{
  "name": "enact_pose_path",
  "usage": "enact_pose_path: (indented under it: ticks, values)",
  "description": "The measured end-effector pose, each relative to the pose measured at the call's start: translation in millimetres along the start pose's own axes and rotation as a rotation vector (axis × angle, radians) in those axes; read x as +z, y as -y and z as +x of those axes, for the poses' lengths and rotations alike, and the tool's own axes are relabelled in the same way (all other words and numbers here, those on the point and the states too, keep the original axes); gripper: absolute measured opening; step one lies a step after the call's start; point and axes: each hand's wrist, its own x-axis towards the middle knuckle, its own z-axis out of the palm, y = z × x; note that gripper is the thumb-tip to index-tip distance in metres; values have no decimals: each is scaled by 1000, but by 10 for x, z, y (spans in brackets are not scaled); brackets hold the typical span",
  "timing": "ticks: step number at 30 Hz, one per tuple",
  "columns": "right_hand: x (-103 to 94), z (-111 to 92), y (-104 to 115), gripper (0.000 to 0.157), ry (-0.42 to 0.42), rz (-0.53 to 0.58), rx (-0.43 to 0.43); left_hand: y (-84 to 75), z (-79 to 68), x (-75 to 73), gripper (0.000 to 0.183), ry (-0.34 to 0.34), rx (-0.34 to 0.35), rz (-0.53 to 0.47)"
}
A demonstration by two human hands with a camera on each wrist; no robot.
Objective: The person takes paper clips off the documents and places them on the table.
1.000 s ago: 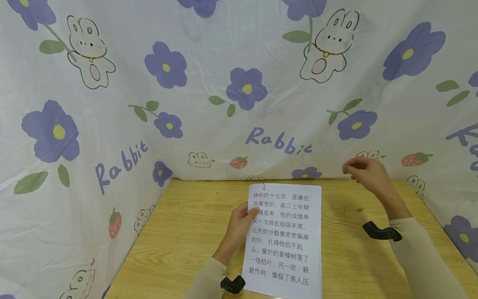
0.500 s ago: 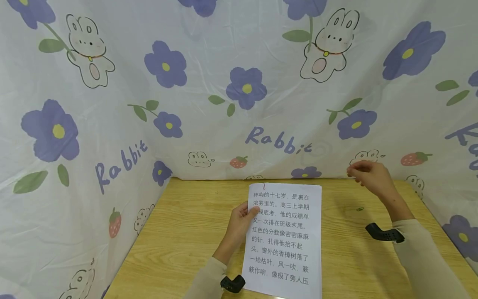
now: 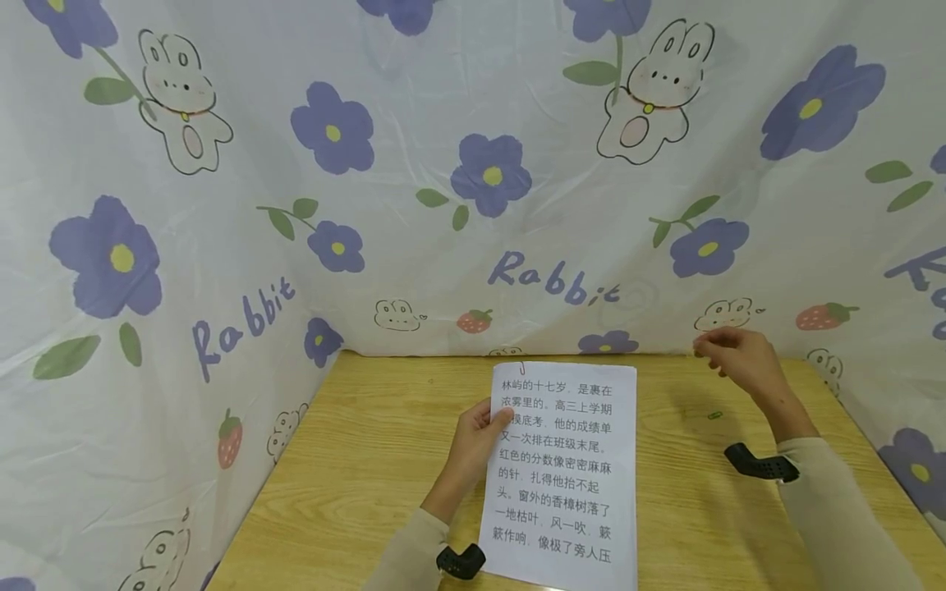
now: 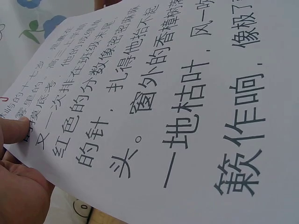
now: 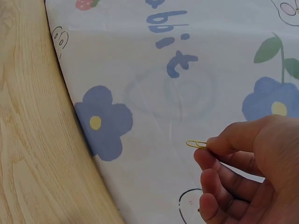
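Head view showed a pale wooden table [image 3: 347, 484] with smooth, fine grain, and behind it a wrinkled white cloth [image 3: 402, 213] printed with purple flowers and rabbits. The left hand [image 3: 475, 435] was holding the left edge of the white paper [image 3: 557, 492], a flat rectangle with dark printed lines. Its long axis ran from near to far, and its lines went from left to right. A red paper clip [image 3: 521, 368], thin and bent, sat on its far edge, close to the left corner. To the right, the right hand [image 3: 742, 361] was raised near the far edge of the table, with fingertips directed to the left and close together. Below it, a small green paper clip [image 3: 714, 415] lay on the wood, apart from the paper. Both sleeves [image 3: 842, 509] were beige and plain.

Left wrist view showed the paper slightly curved, with a matte surface. The thumb lay flat on its printed face and the other fingers were partly hidden beneath, so the edge was gripped between them.

Right wrist view showed the yellow paper clip [image 5: 195, 143], a slim rounded loop of wire, pinched between thumb and index finger. Its long axis continued the line of the fingertips, and its free round end pointed away from them, toward the table side. The remaining fingers were curled.
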Motion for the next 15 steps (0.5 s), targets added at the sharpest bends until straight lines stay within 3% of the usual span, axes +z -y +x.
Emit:
enact_pose_path:
  ticks: [15]
  values:
    - [53,32,-285,46,28,-3,57,18,10,-1,31,-1,7,2]
